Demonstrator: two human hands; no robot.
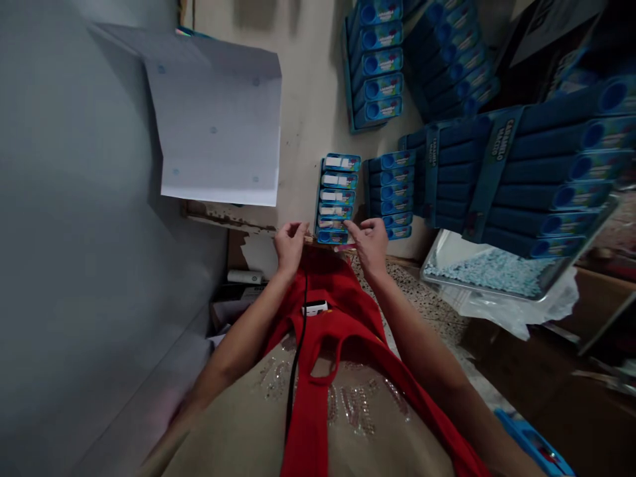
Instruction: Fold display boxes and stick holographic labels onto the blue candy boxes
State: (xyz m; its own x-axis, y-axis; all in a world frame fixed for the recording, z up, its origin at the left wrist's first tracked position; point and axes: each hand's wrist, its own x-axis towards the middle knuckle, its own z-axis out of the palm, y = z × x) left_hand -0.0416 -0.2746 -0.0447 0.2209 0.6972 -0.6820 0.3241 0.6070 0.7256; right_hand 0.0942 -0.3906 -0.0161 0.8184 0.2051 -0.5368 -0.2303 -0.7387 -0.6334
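Observation:
A small tray of blue packs (324, 199) lies at the table's front edge, between my hands. White strips (338, 179) lie across most of its packs; the nearest pack (332, 236) shows its blue face. My left hand (289, 246) is just left of the tray, thumb and fingers pinched together; whatever may be in them is too small to make out. At the tray's right side, my right hand (371, 246) has its index fingertip near the lower packs. A thin pink-and-white stick (344, 248) juts leftward from under its curled fingers.
Banded stacks of blue packs (462, 175) fill the right, with more blue packs (375, 63) behind. A metal tray (432, 277) holds pale blue-white pieces (491, 270). White sheets (218, 126) lie back left beside a wall (74, 218). My red apron (328, 285) hangs below the edge.

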